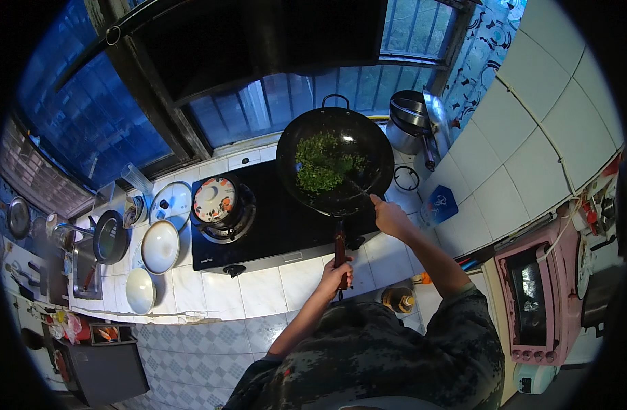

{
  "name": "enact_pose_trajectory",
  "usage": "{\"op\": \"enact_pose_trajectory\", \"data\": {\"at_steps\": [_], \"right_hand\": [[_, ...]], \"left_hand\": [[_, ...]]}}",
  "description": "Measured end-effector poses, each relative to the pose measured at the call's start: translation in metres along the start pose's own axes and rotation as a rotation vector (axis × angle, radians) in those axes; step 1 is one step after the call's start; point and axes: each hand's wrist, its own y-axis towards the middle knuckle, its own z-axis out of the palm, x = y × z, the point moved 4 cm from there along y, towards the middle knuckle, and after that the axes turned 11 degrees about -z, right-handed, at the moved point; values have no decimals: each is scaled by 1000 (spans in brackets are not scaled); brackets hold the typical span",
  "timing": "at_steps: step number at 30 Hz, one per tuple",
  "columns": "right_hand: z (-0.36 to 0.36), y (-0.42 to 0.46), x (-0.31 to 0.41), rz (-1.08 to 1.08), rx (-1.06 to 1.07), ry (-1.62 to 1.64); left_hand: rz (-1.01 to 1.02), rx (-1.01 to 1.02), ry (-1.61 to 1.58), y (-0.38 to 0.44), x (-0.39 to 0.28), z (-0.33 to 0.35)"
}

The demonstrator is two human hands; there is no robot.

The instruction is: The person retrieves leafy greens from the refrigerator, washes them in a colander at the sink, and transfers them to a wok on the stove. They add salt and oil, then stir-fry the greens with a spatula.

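A black wok (375, 154) rests over the right side of the black gas stove (272, 215). Chopped green vegetables (321, 164) lie in its left and middle part. My left hand (336, 277) grips the wooden wok handle (340, 241) at the front. In my right hand (393, 220) is the handle of a cooking spatula (358, 188), which reaches over the wok's front right rim. The spatula's head is hard to make out among the greens.
On the left burner stands a lidded floral pot (215, 200). Two bowls (160, 247) and a dark frying pan (111, 237) sit left, by the sink (88, 266). At the back right is a metal pot (403, 130) with a cleaver (434, 118) beside it. An oil bottle (398, 300) stands below.
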Motion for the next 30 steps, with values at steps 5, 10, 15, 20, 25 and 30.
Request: {"op": "enact_pose_trajectory", "data": {"at_steps": [5,10,15,20,25,30], "right_hand": [[1,8,-8,38,-109,-143],[25,16,1,-7,-158,-183],[-1,-8,8,-171,-83,-188],[-54,-45,2,-254,-152,-560],[-99,-85,22,-119,-54,-417],[-65,-68,17,-57,59,-328]], "left_hand": [[-26,-24,-6,-2,-1,1],[-29,-23,6,-1,-2,2],[-38,-20,-15,-3,-1,1],[-24,-19,-9,-5,-2,4],[-13,-19,-12,-5,0,2],[-41,7,-34,-2,0,3]]}}
